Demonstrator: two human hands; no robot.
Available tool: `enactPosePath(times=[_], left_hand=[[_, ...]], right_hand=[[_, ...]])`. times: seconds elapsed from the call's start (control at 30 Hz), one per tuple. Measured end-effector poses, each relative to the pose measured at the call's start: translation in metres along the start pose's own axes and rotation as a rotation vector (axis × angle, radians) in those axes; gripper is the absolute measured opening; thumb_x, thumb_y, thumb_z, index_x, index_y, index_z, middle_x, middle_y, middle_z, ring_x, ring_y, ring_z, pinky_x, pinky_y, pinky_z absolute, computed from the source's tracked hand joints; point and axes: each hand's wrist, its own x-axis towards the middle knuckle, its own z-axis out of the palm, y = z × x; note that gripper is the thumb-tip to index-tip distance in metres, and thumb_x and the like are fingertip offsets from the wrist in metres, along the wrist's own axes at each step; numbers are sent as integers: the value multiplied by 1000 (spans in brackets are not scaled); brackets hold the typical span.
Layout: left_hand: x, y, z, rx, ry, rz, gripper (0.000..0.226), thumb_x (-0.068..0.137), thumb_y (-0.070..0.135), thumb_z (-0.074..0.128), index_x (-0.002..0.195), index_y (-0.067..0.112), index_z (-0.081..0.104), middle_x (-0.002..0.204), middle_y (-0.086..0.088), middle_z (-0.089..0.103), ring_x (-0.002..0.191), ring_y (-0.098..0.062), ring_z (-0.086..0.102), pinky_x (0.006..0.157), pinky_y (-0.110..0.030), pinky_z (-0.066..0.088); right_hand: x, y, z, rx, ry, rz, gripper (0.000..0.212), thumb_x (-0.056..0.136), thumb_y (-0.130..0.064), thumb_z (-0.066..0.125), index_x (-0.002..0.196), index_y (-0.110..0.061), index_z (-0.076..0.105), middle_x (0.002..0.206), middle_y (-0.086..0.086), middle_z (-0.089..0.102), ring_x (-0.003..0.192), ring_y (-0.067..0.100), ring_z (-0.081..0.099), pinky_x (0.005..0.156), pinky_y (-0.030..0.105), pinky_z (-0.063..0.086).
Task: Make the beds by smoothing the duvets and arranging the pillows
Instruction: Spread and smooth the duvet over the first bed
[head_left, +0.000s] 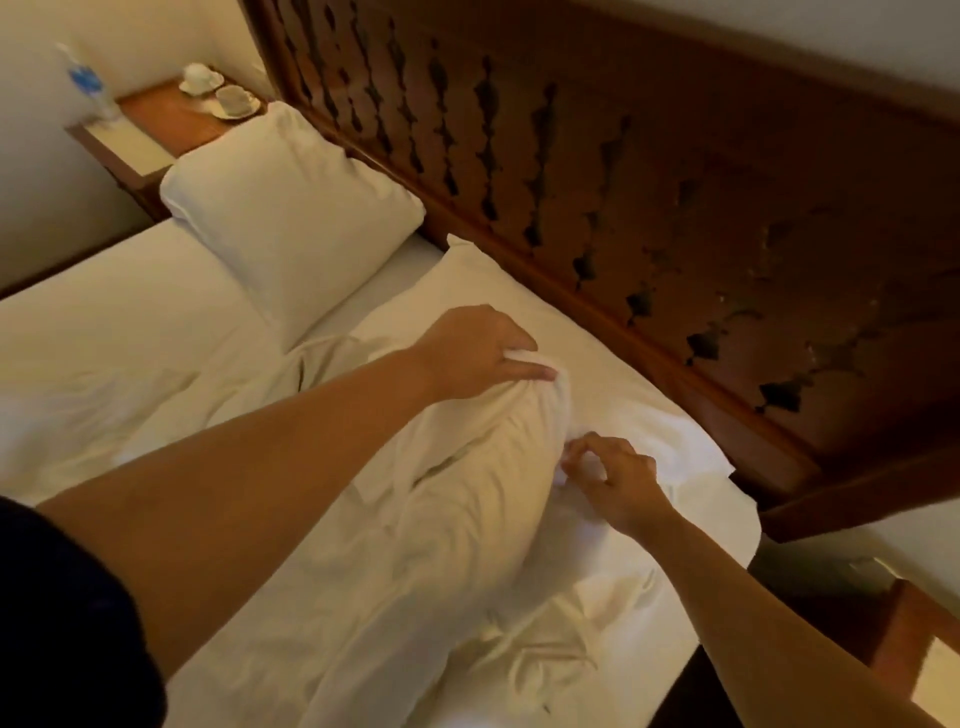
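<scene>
My left hand (475, 353) grips a bunched-up fold at the top of the duvet (415, 519). My fingers are curled round the cloth and one finger sticks out straight over it. My right hand (608, 483) is just beside it, a bit nearer to me, and pinches a small bit of the same white cloth between thumb and fingertips.

The duvet lies in a long, lumpy roll. Its long way runs from near my body up toward the headboard (675, 218). The top end is right under my left hand, so that hand is the one closer to the pillows. I think the next pull should go up toward the headboard and out to the sides, to make the roll flat.

Under the roll lies a flat white pillow (649, 410), close along the headboard. A second, puffier pillow (291, 208) sits further left, leaning up near the bedside table (156, 124). Two cups (218, 88) on saucers and a clear water bottle (85, 83) stand there.

The cloth looks soft, thin and full of wrinkles. The headboard is dark, hard wood with cut-out holes.
</scene>
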Motion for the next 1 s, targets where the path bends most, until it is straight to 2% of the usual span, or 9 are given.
enactPosePath(times=[0.13, 0.23, 0.3, 0.33, 0.47, 0.6, 0.73, 0.87, 1.0], left_hand=[[24, -10, 28, -217, 6, -15, 55, 91, 60, 63, 62, 13, 61, 59, 0, 55, 58, -14, 53, 64, -26, 43], [35, -13, 79, -132, -40, -66, 54, 91, 65, 60, 78, 15, 73, 75, 4, 70, 72, -11, 62, 77, -27, 49], [34, -26, 110, -74, -49, -155, 50, 91, 65, 61, 85, 17, 75, 83, 6, 69, 79, -15, 64, 83, -33, 52], [32, -33, 122, -67, -51, -200, 47, 90, 64, 62, 89, 20, 76, 84, 9, 66, 82, -16, 64, 84, -34, 52], [16, -56, 151, -40, -93, -344, 39, 94, 57, 63, 102, 20, 74, 99, 2, 69, 95, -22, 64, 85, -31, 45], [7, -69, 155, -10, -130, -473, 38, 95, 59, 60, 103, 23, 67, 106, -3, 72, 101, -27, 65, 79, -30, 40], [-4, -61, 161, -5, -140, -553, 45, 91, 68, 58, 101, 25, 63, 102, -4, 73, 100, -30, 67, 81, -36, 49], [-19, -53, 158, -59, -204, -538, 40, 85, 57, 74, 101, 23, 61, 88, 7, 66, 90, -25, 66, 75, -33, 45], [-46, -69, 146, 369, -196, -379, 73, 83, 72, 42, 116, 11, 68, 104, -16, 74, 100, -41, 69, 92, -49, 49]], right_hand=[[22, 9, 12, 225, -11, -70, 49, 85, -49, 60, 131, -39, 45, 122, -9, 63, 108, 18, 60, 93, 42, 49], [40, 24, 21, 22, -91, -28, 5, 86, -38, 54, 87, -34, 56, 85, -5, 60, 85, 29, 60, 81, 46, 50], [39, 36, 27, -60, -186, -19, 11, 85, -31, 58, 78, -32, 50, 76, -7, 55, 80, 32, 59, 78, 45, 52], [38, 40, 27, -64, -219, -15, 4, 84, -33, 56, 83, -30, 54, 80, -5, 61, 83, 32, 61, 80, 45, 52], [35, 73, 27, 93, -174, 14, 31, 107, -35, 52, 131, -23, 66, 120, 3, 73, 111, 27, 66, 98, 38, 50], [20, 109, 25, 145, -152, 89, 33, 111, -38, 45, 136, -20, 57, 103, 3, 69, 98, 27, 67, 85, 35, 48], [-1, 137, 23, 206, -146, 206, 38, 110, -44, 43, 143, -26, 53, 110, 9, 72, 102, 31, 68, 84, 32, 47], [-20, 157, -1, 174, 70, 244, 20, 110, -41, 46, 112, -26, 58, 79, -8, 64, 72, 17, 61, 65, 31, 42], [-50, 176, -10, 186, 238, 390, 22, 107, -41, 53, 99, -21, 54, 70, -1, 60, 62, 16, 60, 51, 27, 36]])
